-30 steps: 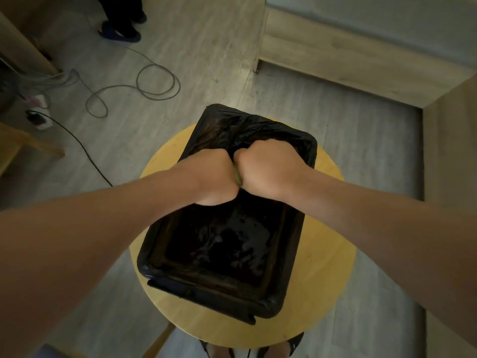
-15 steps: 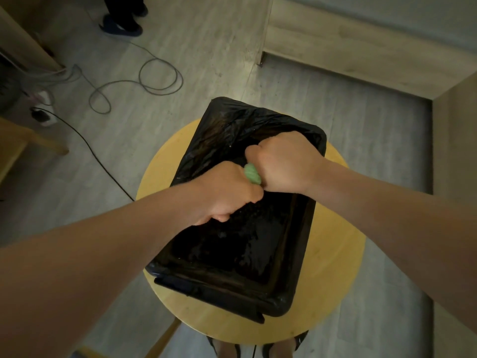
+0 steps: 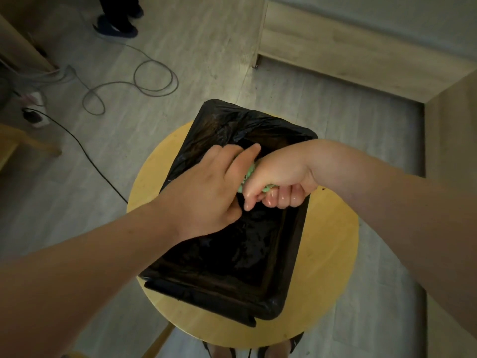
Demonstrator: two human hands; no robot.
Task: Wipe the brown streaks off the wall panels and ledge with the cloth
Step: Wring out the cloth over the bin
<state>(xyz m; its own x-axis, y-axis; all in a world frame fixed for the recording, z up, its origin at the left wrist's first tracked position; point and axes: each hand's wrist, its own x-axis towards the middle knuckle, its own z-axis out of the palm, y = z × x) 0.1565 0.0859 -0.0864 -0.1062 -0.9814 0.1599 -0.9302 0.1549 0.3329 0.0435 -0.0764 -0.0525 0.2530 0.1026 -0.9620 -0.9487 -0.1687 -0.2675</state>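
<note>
A wet light-green cloth (image 3: 248, 173) is bunched up between my two hands, over a tray lined with black plastic (image 3: 281, 288) that holds dark water. My right hand (image 3: 280, 177) is turned fingers-up and grips the cloth in a fist, its fingers glistening wet. My left hand (image 3: 206, 187) lies against the cloth's other end with its fingers stretched fairly straight over it. Most of the cloth is hidden by both hands.
The tray sits on a round yellow stool (image 3: 333, 244). A pale wooden panel with a ledge (image 3: 335, 50) runs along the upper right. Loose cables (image 3: 144, 83) and a power strip (image 3: 36, 117) lie on the floor at left, near a person's dark shoes (image 3: 116, 28).
Both fists were twisting the cloth together. Now my right wrist has rolled fingers-up and my left hand's fingers have straightened over the cloth. More green cloth shows.
</note>
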